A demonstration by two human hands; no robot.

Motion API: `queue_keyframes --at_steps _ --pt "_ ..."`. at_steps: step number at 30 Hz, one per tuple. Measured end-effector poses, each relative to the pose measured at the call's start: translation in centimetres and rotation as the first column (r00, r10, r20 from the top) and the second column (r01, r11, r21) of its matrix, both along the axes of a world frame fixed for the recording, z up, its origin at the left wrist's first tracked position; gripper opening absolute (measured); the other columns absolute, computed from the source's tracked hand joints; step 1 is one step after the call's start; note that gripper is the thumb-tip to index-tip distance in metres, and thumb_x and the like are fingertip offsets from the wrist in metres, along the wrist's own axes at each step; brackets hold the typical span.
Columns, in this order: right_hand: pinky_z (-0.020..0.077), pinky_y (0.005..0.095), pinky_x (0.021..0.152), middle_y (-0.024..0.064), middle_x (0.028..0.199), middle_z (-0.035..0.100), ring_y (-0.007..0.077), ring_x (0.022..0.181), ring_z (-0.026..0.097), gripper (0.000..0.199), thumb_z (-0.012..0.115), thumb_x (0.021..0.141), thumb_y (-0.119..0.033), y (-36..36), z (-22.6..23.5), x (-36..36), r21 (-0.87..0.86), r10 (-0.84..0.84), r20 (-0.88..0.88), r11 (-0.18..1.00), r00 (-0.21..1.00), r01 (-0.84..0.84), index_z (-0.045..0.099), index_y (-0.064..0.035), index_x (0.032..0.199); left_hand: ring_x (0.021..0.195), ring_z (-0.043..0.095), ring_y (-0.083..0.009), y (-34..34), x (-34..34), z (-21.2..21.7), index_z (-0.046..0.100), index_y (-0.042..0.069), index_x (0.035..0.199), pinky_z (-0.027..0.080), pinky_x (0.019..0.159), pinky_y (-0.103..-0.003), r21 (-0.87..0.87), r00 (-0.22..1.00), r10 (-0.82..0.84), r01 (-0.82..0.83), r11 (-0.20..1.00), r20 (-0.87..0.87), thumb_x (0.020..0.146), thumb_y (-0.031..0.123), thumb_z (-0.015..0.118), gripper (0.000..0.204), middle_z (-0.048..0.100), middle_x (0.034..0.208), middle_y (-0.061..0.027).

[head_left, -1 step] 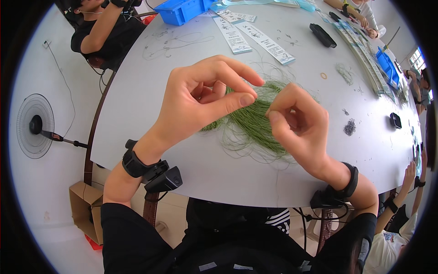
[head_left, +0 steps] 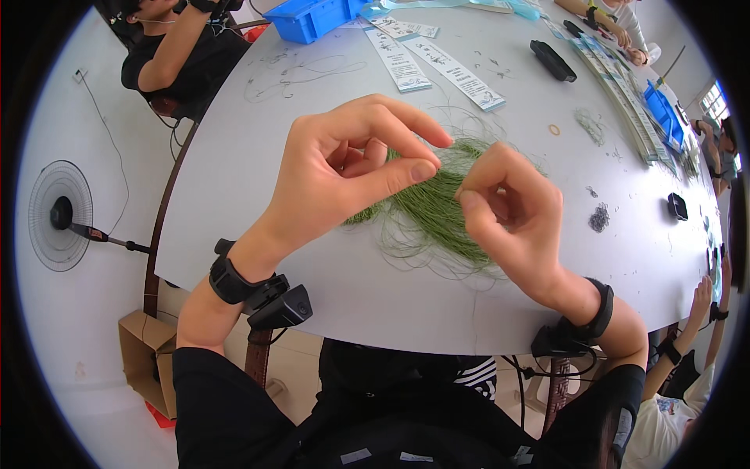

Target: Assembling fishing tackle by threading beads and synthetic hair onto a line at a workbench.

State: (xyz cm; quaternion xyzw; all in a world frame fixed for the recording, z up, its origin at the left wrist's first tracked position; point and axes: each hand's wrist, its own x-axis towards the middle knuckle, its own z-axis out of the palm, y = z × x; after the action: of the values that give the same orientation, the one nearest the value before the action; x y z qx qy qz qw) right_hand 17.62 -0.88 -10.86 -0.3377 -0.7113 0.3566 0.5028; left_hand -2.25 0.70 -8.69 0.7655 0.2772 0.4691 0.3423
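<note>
A loose bundle of thin green line point(head_left: 433, 207) lies on the white table, its stray strands curling outward. Above its left side, my left hand point(head_left: 351, 160) is closed in a pinch, thumb near the fingertips and index finger reaching a little past. My right hand point(head_left: 516, 219) hangs over the bundle's right side, thumb and index finger pressed together, the other fingers curled in. Anything pinched in either hand is too fine to make out. The two hands are a short gap apart. Part of the bundle is hidden behind them.
Printed paper cards point(head_left: 457, 74) and a blue bin point(head_left: 308, 19) are at the far side. Small dark pieces point(head_left: 599, 217) lie in a pile at right, near a black box point(head_left: 677, 206). A black case point(head_left: 553, 61) sits farther back. Other people work around the table point(head_left: 234, 180).
</note>
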Motion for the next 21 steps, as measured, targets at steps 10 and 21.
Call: queue_keyframes --at_steps 10,21 --pt "0.0239 0.0202 0.043 -0.0024 0.063 0.044 0.0035 0.05 0.032 0.01 0.057 0.066 0.002 -0.3 0.3 -0.1 -0.043 0.028 0.004 0.999 1.0 -0.027 0.05 -0.0043 0.067 0.047 0.03 0.0034 -0.1 -0.1 -0.1 0.06 0.003 0.077 0.027 0.043 -0.012 -0.037 1.0 0.013 -0.013 0.999 -0.009 0.077 0.002 0.066 0.005 0.064 0.09 -0.0093" --pt "0.0308 0.0214 0.046 0.0005 0.067 0.048 0.0055 0.052 0.039 0.007 0.062 0.075 0.0 0.1 -1.1 -0.6 -0.159 0.05 -0.013 0.986 0.999 -0.051 0.056 -0.0025 0.076 0.049 0.031 0.0032 0.0 -0.1 -0.3 0.06 0.003 0.076 0.027 0.044 -0.011 -0.063 1.0 -0.001 0.001 0.998 -0.004 0.078 0.003 0.066 0.005 0.062 0.087 -0.0071"
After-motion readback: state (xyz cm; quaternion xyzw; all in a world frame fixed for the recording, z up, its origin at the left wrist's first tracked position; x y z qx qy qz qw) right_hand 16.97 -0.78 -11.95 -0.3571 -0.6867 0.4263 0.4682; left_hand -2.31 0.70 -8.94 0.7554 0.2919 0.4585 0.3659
